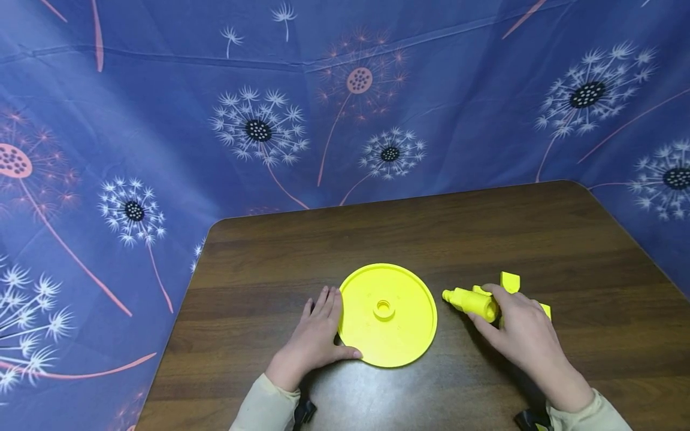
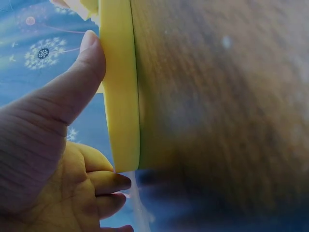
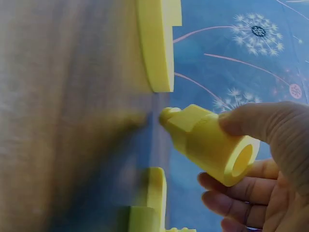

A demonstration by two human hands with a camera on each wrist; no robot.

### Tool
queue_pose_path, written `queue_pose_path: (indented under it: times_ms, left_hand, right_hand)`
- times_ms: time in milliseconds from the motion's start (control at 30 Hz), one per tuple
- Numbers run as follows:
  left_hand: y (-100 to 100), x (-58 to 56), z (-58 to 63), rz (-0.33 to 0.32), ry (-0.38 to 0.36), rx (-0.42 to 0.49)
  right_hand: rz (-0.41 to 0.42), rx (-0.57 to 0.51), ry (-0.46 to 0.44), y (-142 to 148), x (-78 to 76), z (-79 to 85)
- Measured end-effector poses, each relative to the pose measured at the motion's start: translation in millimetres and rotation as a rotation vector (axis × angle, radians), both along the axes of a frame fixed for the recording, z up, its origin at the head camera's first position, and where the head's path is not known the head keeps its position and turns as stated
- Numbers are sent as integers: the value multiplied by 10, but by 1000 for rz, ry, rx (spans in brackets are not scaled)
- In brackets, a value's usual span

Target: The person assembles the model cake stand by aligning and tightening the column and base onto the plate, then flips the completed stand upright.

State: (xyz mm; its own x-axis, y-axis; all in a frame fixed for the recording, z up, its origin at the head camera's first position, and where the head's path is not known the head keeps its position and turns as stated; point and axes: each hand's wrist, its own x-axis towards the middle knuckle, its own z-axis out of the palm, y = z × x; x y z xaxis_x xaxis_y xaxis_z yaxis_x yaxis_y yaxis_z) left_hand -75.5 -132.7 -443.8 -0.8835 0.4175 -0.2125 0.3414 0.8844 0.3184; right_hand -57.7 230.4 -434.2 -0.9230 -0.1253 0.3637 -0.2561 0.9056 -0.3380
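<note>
A round, flat yellow disc (image 1: pixel 356 317) with a raised rim and a small central socket ring (image 1: pixel 384 310) lies on the wooden table. My left hand (image 1: pixel 318 335) rests against its left edge, fingers extended along the rim and thumb at the near side; the thumb (image 2: pixel 89 63) touches the side wall in the left wrist view. To the right, my right hand (image 1: pixel 520 329) pinches a hollow yellow cylindrical piece (image 1: pixel 471 303) between thumb and fingers. In the right wrist view this piece (image 3: pixel 207 140) is tilted, its narrow knobbed end toward the disc and its open end toward the palm.
More yellow parts lie behind and beyond the right hand, including a blocky piece (image 1: pixel 510 282), partly hidden by the hand. A blue dandelion-print cloth (image 1: pixel 458 120) hangs behind the brown table (image 1: pixel 269 263), along its far edge and sides.
</note>
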Motion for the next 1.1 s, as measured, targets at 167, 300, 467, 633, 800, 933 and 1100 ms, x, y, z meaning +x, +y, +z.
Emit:
queue_pose_path:
  times_ms: [167,300,467,633,800,933,1100]
  left_hand:
    - [19,-16,0,11,-25,6]
    - [29,-27,-4,21,-47,11]
    - [34,-28,3,27,-66,21]
    - [34,-26,-6,24,-64,22]
    - [36,-24,-15,15,-52,19]
    - [35,-26,-21,3,-37,20]
    - [28,-31,-24,0,-24,19]
  right_hand:
    - [16,-67,32,-21,-34,89]
    - [67,-143,11,-99,-62,158]
    - [168,-219,-46,-266,-122,214]
    - [288,-247,-67,-457,-201,219]
    - [370,-258,-71,-631,-276,213]
    - [402,-253,-71,-728,-315,211]
    - [403,-219,-114,-824,-341,223]
